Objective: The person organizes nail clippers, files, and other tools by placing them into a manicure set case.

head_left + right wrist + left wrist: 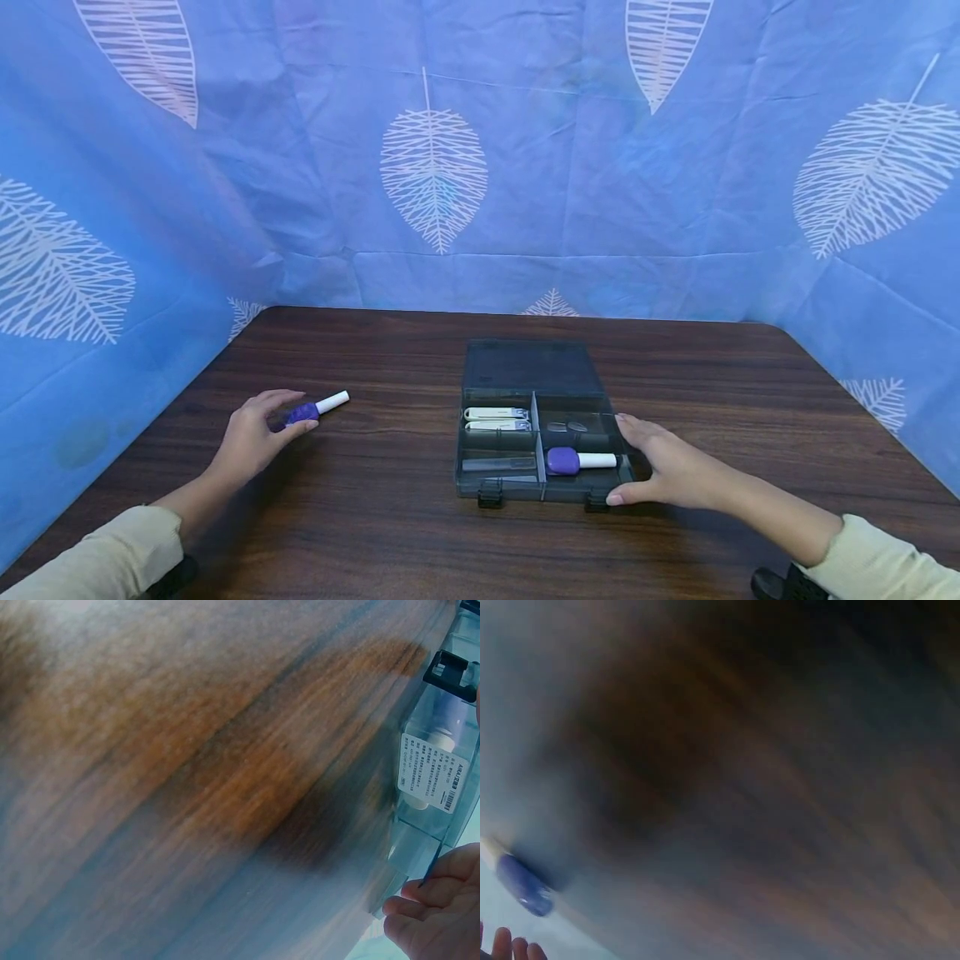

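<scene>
My left hand point(258, 425) is at a purple nail polish bottle point(303, 412) with a white cap, left on the table. In the head view thumb and fingers stand either side of it; the blurred left wrist view shows fingertips point(514, 946) a little apart from the bottle point(523, 885). My right hand point(667, 462) grips the right side of a dark see-through compartment box point(542, 492), thumb at the front corner. Its lid point(528, 365) is open toward the back. Another purple bottle point(564, 461) lies in the front right compartment, nail clippers point(497, 419) in the back left.
A divider point(536, 433) splits the box. A clear strip-like piece point(498, 464) lies front left, small clear pieces point(566, 427) back right. Latches point(490, 495) stick out in front. A label point(433, 772) shows on the box. Blue leaf-print cloth point(525, 183) hangs around the wooden table point(390, 508).
</scene>
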The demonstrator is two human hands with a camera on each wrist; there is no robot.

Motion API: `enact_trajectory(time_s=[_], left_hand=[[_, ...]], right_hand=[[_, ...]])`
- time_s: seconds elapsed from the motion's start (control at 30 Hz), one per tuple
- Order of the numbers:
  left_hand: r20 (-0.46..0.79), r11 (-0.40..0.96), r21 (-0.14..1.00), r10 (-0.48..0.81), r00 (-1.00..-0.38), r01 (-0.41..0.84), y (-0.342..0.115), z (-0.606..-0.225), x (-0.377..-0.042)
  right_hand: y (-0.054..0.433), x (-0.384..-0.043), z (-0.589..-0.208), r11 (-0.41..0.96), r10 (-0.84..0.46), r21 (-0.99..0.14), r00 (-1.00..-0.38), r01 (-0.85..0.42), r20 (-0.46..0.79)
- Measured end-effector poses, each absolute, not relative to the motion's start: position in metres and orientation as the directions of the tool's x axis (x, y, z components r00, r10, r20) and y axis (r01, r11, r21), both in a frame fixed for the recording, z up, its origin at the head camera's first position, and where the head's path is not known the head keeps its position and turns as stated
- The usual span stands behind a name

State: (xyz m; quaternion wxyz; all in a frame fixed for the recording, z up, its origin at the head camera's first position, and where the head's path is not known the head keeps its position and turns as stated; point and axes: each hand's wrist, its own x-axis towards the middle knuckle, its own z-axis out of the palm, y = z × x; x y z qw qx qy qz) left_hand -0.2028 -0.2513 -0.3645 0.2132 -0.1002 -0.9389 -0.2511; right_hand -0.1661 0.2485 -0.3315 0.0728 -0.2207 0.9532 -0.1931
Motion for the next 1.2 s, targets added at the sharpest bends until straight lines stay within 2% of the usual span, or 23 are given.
enact_trajectory(time_s=[0.27, 0.4, 0.9, 1.2], left_hand=[[0.249, 0.873, 0.470, 0.010, -0.969, 0.130, -0.264, -0.370, -0.211], [0.180, 0.877, 0.473, 0.000, -0.984, 0.087, -0.266, -0.372, -0.216], [0.079, 0.898, 0.437, 0.006, -0.997, 0.040, -0.269, -0.365, -0.223], [0.032, 0.887, 0.462, -0.009, -0.999, 0.007, -0.269, -0.360, -0.222]], right_hand=[[0.249, -0.166, -0.333, 0.826, -0.450, -0.402, -0.891, -0.394, -0.051], [0.250, -0.166, -0.333, 0.823, -0.455, -0.405, -0.889, -0.398, -0.049], [0.249, -0.167, -0.330, 0.828, -0.446, -0.410, -0.892, -0.382, -0.069], [0.249, -0.166, -0.332, 0.828, -0.449, -0.400, -0.892, -0.393, -0.054]])
